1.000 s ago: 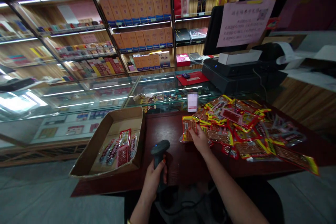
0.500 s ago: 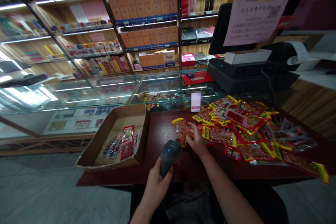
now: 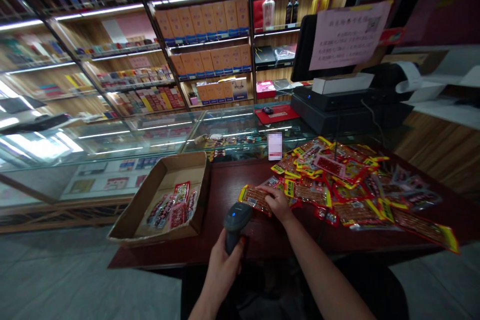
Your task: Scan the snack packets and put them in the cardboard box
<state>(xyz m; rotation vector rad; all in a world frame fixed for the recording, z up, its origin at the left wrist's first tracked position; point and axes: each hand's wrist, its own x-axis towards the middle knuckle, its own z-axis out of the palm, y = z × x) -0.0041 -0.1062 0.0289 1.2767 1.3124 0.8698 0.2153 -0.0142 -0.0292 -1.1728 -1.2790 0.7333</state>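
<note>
My left hand (image 3: 224,255) is wrapped round the handle of a dark barcode scanner (image 3: 237,217), its head tilted up near the table's front edge. Just beyond the scanner, my right hand (image 3: 278,203) grips a red and yellow snack packet (image 3: 254,198) by its right end. The packet's left end points toward the cardboard box. Right of that hand spreads a pile of similar snack packets (image 3: 311,191) on the dark red table (image 3: 228,180). At the left, the open cardboard box (image 3: 150,205) holds several smaller packets (image 3: 177,207).
A glass display counter (image 3: 168,135) runs behind the table. Beyond the pile stand a black monitor (image 3: 305,47) with a paper notice (image 3: 348,35) and a black cash drawer (image 3: 337,115). A mouse (image 3: 267,110) lies on a red mat (image 3: 277,116). Stocked shelves (image 3: 210,35) fill the back wall.
The held packet has turned from a steep slant to lie flatter, its face still in view. The right hand has turned with it. The scanner stays in the left hand; the view has shifted slightly.
</note>
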